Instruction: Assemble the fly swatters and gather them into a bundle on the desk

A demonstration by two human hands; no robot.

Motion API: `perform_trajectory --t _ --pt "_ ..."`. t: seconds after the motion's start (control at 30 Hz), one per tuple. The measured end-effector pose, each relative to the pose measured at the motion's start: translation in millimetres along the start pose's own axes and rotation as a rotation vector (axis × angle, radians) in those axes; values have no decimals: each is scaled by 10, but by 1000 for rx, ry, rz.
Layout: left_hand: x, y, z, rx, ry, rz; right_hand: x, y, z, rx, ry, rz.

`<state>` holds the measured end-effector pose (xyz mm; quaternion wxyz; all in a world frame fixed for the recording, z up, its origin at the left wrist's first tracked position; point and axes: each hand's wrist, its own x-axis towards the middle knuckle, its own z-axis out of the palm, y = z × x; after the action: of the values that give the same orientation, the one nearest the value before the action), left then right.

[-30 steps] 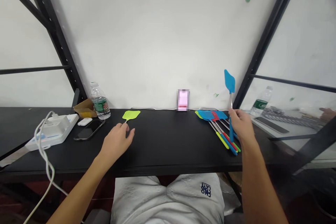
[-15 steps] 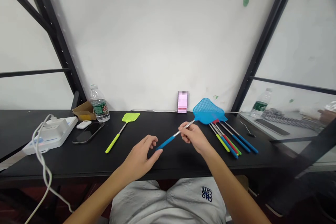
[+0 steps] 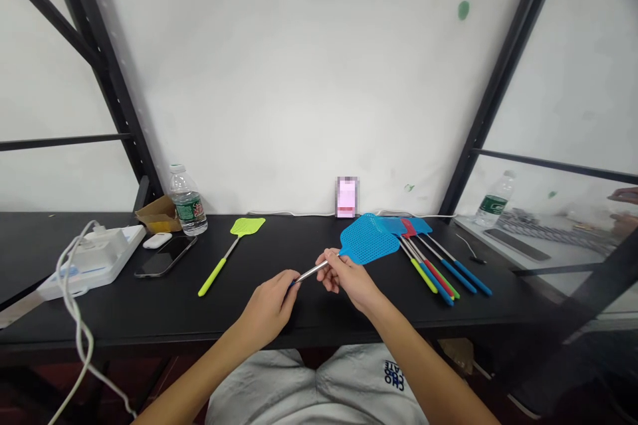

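A blue fly swatter [image 3: 367, 243] is held over the middle of the black table [image 3: 124, 299], its mesh head pointing to the right. My right hand [image 3: 343, 279] pinches its metal rod just behind the head. My left hand [image 3: 272, 302] is closed round its blue handle, which is almost fully hidden in the fingers. A green fly swatter [image 3: 232, 249] lies flat on the table to the left of my hands. A bundle of several fly swatters [image 3: 433, 265] with blue, red and green handles lies to the right.
At the left stand a water bottle [image 3: 187, 202], a dark phone [image 3: 162, 259], a small white case [image 3: 156, 240], a cardboard box [image 3: 158, 214] and a white power strip [image 3: 92, 255] with a cable. A small pink device [image 3: 347, 197] leans on the wall. Black frame bars rise on both sides.
My right hand carried the blue swatter from the right pile to the table's middle and turned it level. My left hand left the green swatter and closed on the blue handle.
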<state>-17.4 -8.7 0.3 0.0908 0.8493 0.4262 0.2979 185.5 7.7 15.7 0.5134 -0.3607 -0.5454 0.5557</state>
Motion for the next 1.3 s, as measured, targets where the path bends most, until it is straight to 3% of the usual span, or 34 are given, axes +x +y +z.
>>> perform_trajectory --t 0.4,0.77,1.3 --pt "73 -62 -25 1 -81 -60 17 -126 -204 15 112 -17" --pt "71 -49 -34 -1 -60 -83 37 -125 -221 101 342 -56" --pt "73 -55 -36 -36 -62 -101 23 -222 -287 71 354 -117"
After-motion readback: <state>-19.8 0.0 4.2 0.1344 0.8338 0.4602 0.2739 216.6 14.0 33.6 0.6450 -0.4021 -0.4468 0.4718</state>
